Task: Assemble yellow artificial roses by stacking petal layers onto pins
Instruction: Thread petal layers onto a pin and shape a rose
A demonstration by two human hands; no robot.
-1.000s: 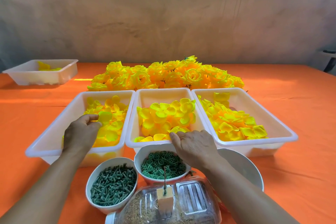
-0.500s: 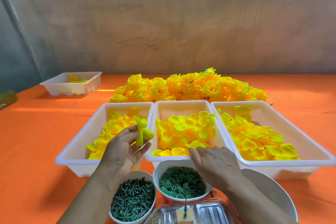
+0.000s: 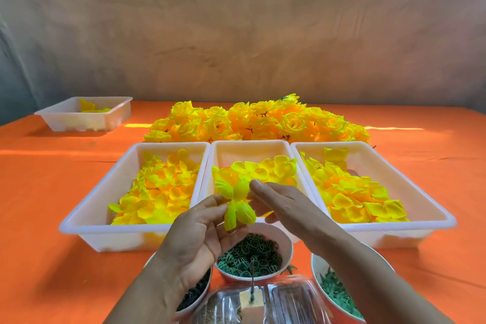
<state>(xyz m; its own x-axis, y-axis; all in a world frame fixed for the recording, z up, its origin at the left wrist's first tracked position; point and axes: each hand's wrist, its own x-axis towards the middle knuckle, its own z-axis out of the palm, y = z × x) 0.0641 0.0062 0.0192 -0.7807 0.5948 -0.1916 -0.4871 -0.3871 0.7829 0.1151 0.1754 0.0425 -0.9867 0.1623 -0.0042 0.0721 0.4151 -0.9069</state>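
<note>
near the middle tray [image 3: 252,145], petal layer [image 3: 236,205] pinched in left fingers [image 3: 207,206], right fingers [image 3: 263,187] straight

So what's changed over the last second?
The left hand took a petal layer from the left tray and carried it to the middle. The right hand rose from the ring bowl to meet it, open. Trays, bowls and rose pile stayed put.

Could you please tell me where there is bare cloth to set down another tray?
Bare orange cloth lies left of the left tray and right of the right tray. Crowded: the bowls in front, the rose pile behind.
</note>
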